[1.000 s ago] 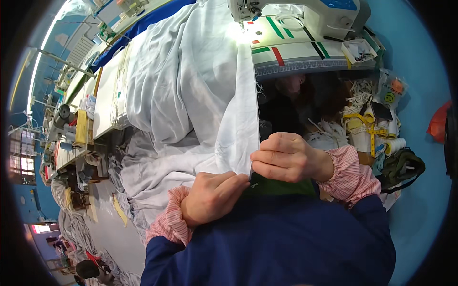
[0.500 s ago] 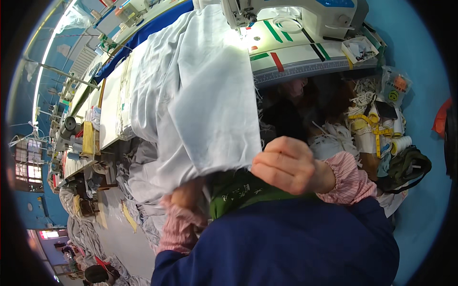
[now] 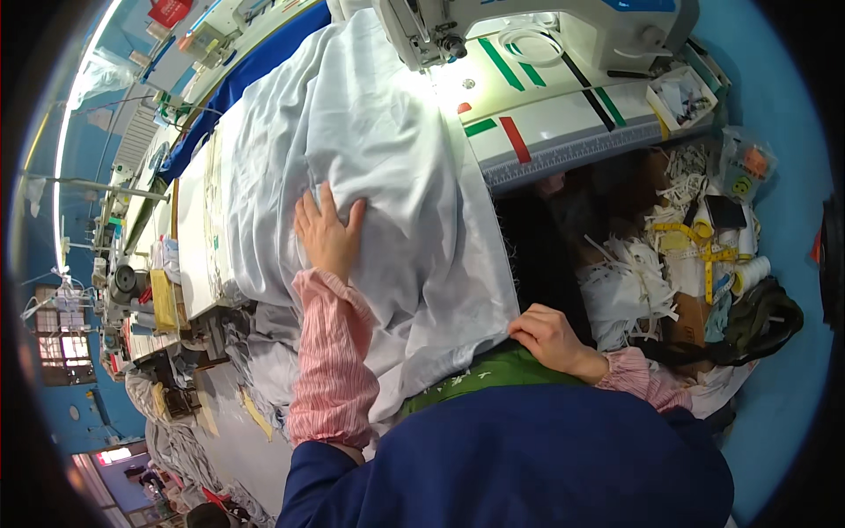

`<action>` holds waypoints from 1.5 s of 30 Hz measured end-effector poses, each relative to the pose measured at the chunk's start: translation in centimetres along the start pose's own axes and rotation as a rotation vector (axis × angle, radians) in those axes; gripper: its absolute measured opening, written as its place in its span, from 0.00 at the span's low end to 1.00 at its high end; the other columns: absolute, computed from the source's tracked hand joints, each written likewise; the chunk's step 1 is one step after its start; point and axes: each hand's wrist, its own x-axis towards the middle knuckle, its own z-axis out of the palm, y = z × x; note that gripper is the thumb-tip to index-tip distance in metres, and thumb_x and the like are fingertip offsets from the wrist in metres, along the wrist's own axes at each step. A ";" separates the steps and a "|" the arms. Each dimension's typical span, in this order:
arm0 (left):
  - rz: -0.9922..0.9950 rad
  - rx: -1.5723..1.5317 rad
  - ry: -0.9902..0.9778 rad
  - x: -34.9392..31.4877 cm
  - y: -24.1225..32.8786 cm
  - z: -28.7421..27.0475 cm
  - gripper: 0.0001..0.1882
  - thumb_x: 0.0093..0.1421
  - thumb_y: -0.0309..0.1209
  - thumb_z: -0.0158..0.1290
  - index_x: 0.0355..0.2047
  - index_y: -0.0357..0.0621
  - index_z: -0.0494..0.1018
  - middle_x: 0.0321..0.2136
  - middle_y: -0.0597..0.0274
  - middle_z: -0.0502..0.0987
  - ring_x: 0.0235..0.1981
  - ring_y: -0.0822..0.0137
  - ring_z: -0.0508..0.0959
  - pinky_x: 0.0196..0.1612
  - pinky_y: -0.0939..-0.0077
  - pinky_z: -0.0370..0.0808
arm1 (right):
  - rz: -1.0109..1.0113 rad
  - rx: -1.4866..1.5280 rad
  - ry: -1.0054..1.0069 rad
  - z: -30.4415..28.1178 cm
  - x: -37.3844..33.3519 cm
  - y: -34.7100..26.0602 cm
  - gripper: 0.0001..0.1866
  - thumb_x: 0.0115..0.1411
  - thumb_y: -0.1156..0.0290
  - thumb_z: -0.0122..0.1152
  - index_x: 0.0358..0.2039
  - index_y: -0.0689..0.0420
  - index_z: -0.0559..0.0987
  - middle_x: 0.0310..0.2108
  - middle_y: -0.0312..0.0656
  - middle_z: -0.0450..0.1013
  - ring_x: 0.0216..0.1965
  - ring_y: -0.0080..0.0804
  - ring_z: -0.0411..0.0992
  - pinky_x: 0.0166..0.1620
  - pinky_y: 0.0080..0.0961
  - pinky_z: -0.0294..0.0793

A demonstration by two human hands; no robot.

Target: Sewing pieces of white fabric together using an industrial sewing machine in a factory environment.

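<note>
Nearest the person, the right hand (image 3: 547,339) had its fingers pinched together on the lower corner of the white fabric (image 3: 396,185), just above the green garment (image 3: 480,383) in the lap. The pink striped sleeve ran back from that wrist toward the dark blue top.

A little farther out, the left hand (image 3: 327,231) lay flat on the fabric with fingers spread apart, pressing a fold down rather than gripping it. Its striped sleeve (image 3: 330,361) crossed the cloth where the cloth hung over the near edge of the bench (image 3: 563,145).

The white fabric itself covered the left part of the bench, draping off the near edge toward the person and reaching up to the needle area of the sewing machine (image 3: 537,31) at the far edge. To the right of the cloth, the bare bench top showed green, red and black tape strips (image 3: 510,136).

Beyond the right end of the bench sat a small open box (image 3: 682,92), and below it a heap of white scraps (image 3: 629,282) with a yellow measuring tape (image 3: 704,255) near it. Along the far left, more pale fabric (image 3: 198,229) lay stacked on other work tables.
</note>
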 end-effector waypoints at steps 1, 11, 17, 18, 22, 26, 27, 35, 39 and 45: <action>0.020 0.103 0.030 1.0 0.2 0.7 0.33 0.56 0.51 0.55 0.54 0.41 0.69 0.56 0.47 0.66 0.59 0.45 0.62 0.61 0.54 0.56 | 0.027 -0.008 0.016 -0.4 0.5 0.1 0.05 0.48 0.80 0.65 0.27 0.61 0.77 0.24 0.41 0.74 0.28 0.38 0.71 0.31 0.29 0.71; 0.058 -0.027 -0.084 9.2 -1.0 2.1 0.17 0.57 0.42 0.56 0.35 0.40 0.70 0.35 0.51 0.76 0.36 0.48 0.76 0.36 0.60 0.71 | 0.067 -0.039 0.032 -2.8 5.6 2.4 0.06 0.48 0.81 0.64 0.28 0.61 0.77 0.25 0.40 0.75 0.28 0.38 0.71 0.30 0.30 0.71; 0.088 -0.012 -0.078 13.2 -2.5 4.2 0.19 0.58 0.46 0.56 0.34 0.41 0.71 0.24 0.41 0.76 0.27 0.39 0.75 0.30 0.53 0.69 | 0.041 -0.034 0.068 -3.5 9.0 3.2 0.08 0.47 0.83 0.64 0.28 0.61 0.76 0.25 0.41 0.74 0.28 0.38 0.71 0.30 0.29 0.71; 0.087 -0.013 -0.083 13.8 -2.6 4.5 0.19 0.58 0.46 0.56 0.34 0.41 0.71 0.24 0.41 0.76 0.27 0.39 0.75 0.30 0.53 0.69 | 0.026 -0.029 0.084 -3.5 9.5 3.4 0.09 0.46 0.84 0.64 0.29 0.61 0.75 0.25 0.41 0.74 0.28 0.38 0.71 0.31 0.29 0.71; 0.104 -0.014 -0.101 16.6 -3.4 5.9 0.20 0.58 0.48 0.55 0.31 0.41 0.69 0.24 0.43 0.76 0.29 0.40 0.75 0.33 0.50 0.69 | -0.005 -0.006 0.148 -3.5 11.4 3.8 0.09 0.45 0.85 0.64 0.28 0.61 0.76 0.26 0.41 0.75 0.28 0.38 0.72 0.30 0.29 0.72; 0.079 -0.008 -0.128 19.6 -4.3 7.3 0.22 0.59 0.51 0.53 0.33 0.41 0.70 0.28 0.43 0.78 0.32 0.41 0.76 0.35 0.53 0.71 | -0.033 0.011 0.171 -3.8 13.5 3.8 0.09 0.45 0.85 0.64 0.28 0.62 0.76 0.26 0.41 0.74 0.28 0.38 0.72 0.30 0.28 0.72; 0.109 -0.023 -0.099 20.4 -4.6 7.5 0.22 0.59 0.50 0.54 0.34 0.41 0.72 0.26 0.42 0.77 0.31 0.40 0.76 0.34 0.53 0.70 | -0.046 0.006 0.188 -3.9 13.9 3.9 0.09 0.45 0.85 0.64 0.28 0.62 0.76 0.26 0.40 0.74 0.28 0.38 0.72 0.30 0.28 0.72; 0.101 0.045 -0.116 25.4 -5.4 10.3 0.26 0.58 0.54 0.51 0.36 0.40 0.74 0.28 0.40 0.78 0.33 0.41 0.77 0.37 0.54 0.71 | -0.099 -0.054 0.218 -5.5 18.2 3.6 0.10 0.45 0.85 0.65 0.29 0.61 0.76 0.26 0.40 0.74 0.28 0.38 0.72 0.30 0.28 0.72; 0.184 0.137 -0.170 28.8 -6.2 12.2 0.30 0.59 0.59 0.47 0.37 0.40 0.73 0.31 0.40 0.78 0.36 0.41 0.77 0.40 0.54 0.72 | -0.080 -0.133 0.179 -6.7 20.6 3.6 0.11 0.44 0.85 0.65 0.29 0.61 0.76 0.25 0.41 0.73 0.27 0.39 0.71 0.29 0.29 0.72; 0.323 0.104 -0.025 33.1 -11.0 15.0 0.31 0.60 0.60 0.46 0.40 0.40 0.73 0.35 0.39 0.78 0.41 0.43 0.77 0.44 0.55 0.72 | -0.103 -0.146 0.114 -7.5 24.9 4.3 0.10 0.45 0.84 0.65 0.28 0.60 0.75 0.23 0.42 0.72 0.27 0.40 0.70 0.29 0.31 0.70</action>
